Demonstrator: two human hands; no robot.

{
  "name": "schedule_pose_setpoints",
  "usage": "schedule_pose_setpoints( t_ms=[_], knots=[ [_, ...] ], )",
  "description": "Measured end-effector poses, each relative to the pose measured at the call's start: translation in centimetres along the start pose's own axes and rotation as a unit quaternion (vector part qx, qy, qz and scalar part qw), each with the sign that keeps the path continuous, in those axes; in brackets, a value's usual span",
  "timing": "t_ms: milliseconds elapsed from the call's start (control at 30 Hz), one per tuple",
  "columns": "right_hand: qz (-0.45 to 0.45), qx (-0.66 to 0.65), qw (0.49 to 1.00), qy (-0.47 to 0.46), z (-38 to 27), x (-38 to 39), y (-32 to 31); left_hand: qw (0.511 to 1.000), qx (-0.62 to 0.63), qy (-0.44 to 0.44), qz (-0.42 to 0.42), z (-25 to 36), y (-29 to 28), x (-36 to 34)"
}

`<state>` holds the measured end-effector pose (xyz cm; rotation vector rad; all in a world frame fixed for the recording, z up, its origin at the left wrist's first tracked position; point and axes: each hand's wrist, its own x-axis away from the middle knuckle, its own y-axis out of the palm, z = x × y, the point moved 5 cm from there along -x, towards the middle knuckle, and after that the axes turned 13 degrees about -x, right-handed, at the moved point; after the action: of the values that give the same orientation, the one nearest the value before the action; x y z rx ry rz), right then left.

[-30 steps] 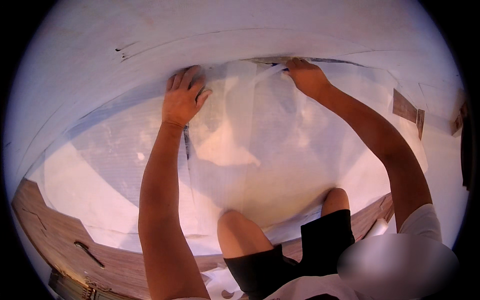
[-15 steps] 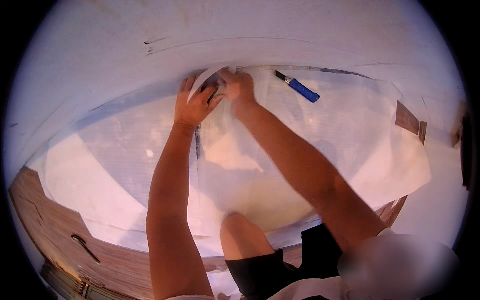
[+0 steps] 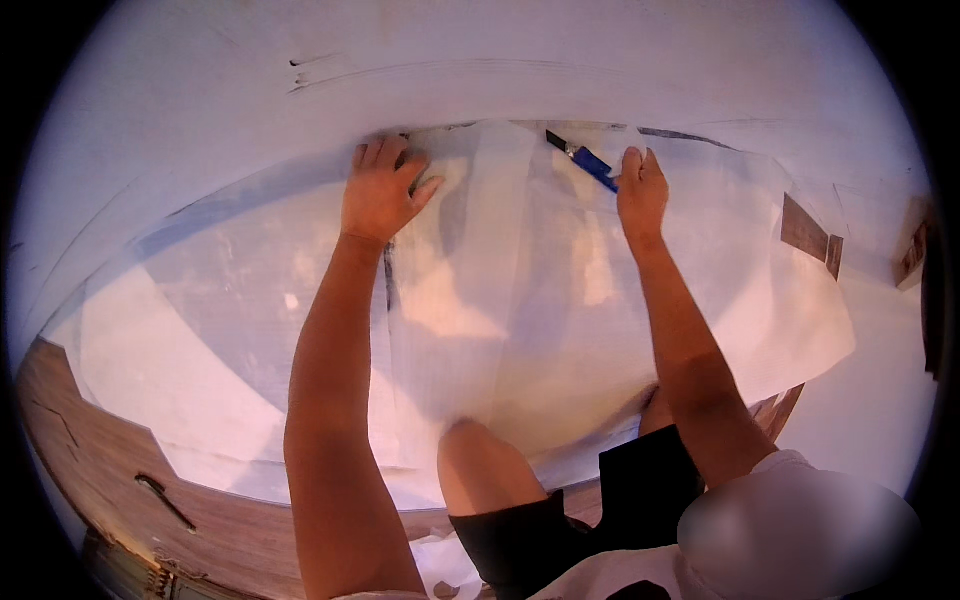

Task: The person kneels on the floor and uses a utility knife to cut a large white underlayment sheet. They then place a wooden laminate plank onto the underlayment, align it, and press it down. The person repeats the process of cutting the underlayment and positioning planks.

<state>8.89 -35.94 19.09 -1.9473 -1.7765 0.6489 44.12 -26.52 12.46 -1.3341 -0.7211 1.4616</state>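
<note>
A thin, whitish translucent sheet [image 3: 300,350] is spread out in front of me, its far edge along the white wall. At that edge, left of centre, my left hand [image 3: 385,195] lies palm down with its fingers apart, pressing on the sheet. My right hand [image 3: 643,195] is further right with its fingers drawn together. A small whitish bit shows by its fingertips, but I cannot make out what it grips. Beside it lies a blue utility knife [image 3: 592,166], dark blade pointing up and left; the hand covers the handle's end.
The white wall [image 3: 480,80] curves across the far side. Brown wood-look flooring [image 3: 100,425] shows at the lower left, with a dark slim object [image 3: 165,500] on it. A brown piece [image 3: 804,226] lies at the right. My bare knee [image 3: 485,460] rests near the sheet's front.
My right hand has left the spot beside my left hand and moved right to the knife's handle end. The curled white strip between my hands no longer shows there. My left hand stays, flatter.
</note>
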Motion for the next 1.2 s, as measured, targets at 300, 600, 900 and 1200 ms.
schedule_pose_setpoints(
  t_ms=[300, 600, 900, 1200],
  knots=[
    [-0.121, 0.298, 0.931, -0.175, 1.8, 1.9, 3.3, 0.999, -0.04, 0.003, -0.015, 0.1, -0.2, -0.4],
    [-0.125, 0.194, 0.946, -0.225, 3.0, 16.9, 0.4, 0.998, -0.05, -0.001, -0.029, -0.3, 0.2, 0.0],
    [-0.092, 0.137, 0.954, -0.249, 5.4, 18.3, 0.1, 0.997, -0.071, 0.005, -0.015, 0.3, 0.3, -0.3],
    [-0.067, 0.129, 0.95, -0.276, 5.6, 18.0, -0.1, 0.997, -0.063, 0.027, -0.025, 2.6, -2.3, 1.1]
  ],
)
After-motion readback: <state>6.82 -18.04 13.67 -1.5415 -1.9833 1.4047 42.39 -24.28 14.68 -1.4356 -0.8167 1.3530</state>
